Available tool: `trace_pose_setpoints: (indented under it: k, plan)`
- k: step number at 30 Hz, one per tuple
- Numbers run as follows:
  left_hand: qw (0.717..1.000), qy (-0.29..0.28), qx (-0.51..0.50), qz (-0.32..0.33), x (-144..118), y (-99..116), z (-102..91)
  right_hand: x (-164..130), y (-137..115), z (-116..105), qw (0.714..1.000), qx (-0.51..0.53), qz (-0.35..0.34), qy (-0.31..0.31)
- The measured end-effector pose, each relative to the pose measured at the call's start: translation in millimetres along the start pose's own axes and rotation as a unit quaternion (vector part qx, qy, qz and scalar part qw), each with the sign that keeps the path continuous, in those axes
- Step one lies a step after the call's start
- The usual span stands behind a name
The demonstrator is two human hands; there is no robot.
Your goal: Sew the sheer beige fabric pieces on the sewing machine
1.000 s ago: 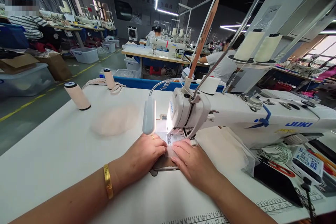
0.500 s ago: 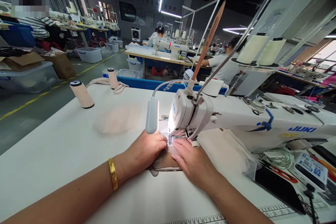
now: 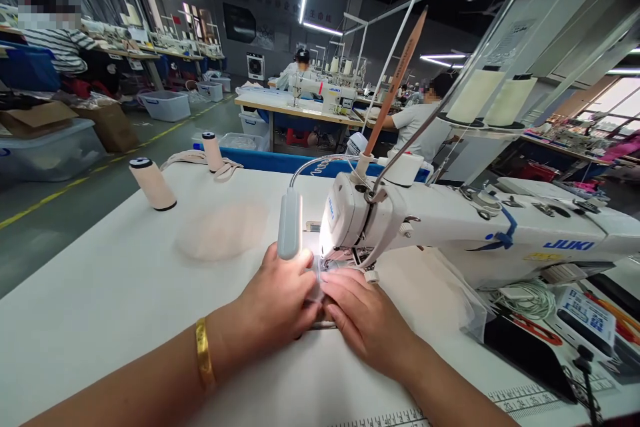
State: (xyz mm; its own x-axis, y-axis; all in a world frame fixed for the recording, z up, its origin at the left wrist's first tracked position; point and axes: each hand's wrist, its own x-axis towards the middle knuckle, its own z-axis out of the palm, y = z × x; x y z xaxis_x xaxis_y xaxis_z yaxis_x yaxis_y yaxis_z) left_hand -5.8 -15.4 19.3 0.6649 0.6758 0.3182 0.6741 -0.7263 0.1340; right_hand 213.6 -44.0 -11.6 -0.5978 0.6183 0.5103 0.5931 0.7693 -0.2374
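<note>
Under the lit needle area of the white JUKI sewing machine (image 3: 345, 213) lies a thin, pale piece of fabric (image 3: 315, 290), mostly covered by my hands. My left hand (image 3: 283, 297), with a gold bracelet (image 3: 204, 352) at the wrist, is left of the presser foot, its bent fingers closed on the fabric's edge. On the other side, my right hand (image 3: 367, 313) rests flat, fingers stretched toward the foot and touching the fabric. A grey lamp (image 3: 290, 223) on a bendy neck hangs just above my left fingers.
Pale sheer fabric pieces lie left (image 3: 223, 230) and right (image 3: 425, 287) of the machine. Two peach thread cones, one nearer (image 3: 153, 185) and one farther (image 3: 212, 153), stand at the back left. A black flat object (image 3: 530, 353) and orange-handled scissors (image 3: 533, 331) lie at right. Co-workers sit beyond.
My left hand has shifted slightly toward me, and its fingers are more bent, now covering much of the brown plate before the needle. My right fingers sit a little further left.
</note>
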Motion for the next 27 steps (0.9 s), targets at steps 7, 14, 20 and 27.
trace_pose_setpoints:
  k: [7, 14, 20, 27]
  plan:
    - [0.989, -0.071, -0.130, 0.000, -13, -2, -2.5, -1, 0, -4, 0.996, -0.027, 0.038, -0.082]
    - [0.989, 0.023, -0.110, 0.095, -12, -6, 14.5, -3, 1, -8, 0.996, -0.032, 0.019, -0.077]
    - [0.989, 0.018, -0.113, 0.093, -12, -4, 12.4, -6, -1, -6, 0.996, -0.046, 0.028, -0.077]
    - [0.991, 0.037, -0.098, 0.086, -8, -10, 13.6, -2, 3, -2, 0.997, -0.046, 0.033, -0.052]
